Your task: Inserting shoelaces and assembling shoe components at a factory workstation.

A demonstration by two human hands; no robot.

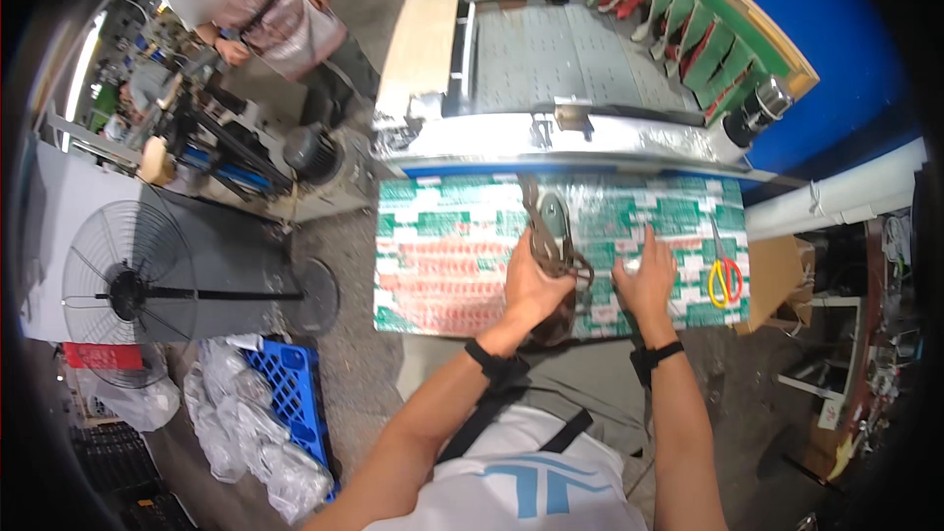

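Over the table's middle, my left hand (536, 287) is closed around the side of a brown shoe (540, 208) with straps. A green insert, which looks like a shoe last, shows in its opening. The dark lower end of the shoe points toward me, partly hidden by my hand. To the right of it, my right hand (649, 280) hovers at the tabletop with its fingers stretched and apart. By its thumb is a small white patch; I cannot tell whether it is an object or the cover's print. Scissors (726, 280) with red and yellow handles lie at the table's right end.
A green-and-white printed cover (610, 313) wraps the table. Beyond it stands a machine with a grey slatted bed (551, 59) and a rack of hanging pieces (678, 29). At left are a standing fan (126, 285), a blue pallet (295, 393) and another person (285, 20).
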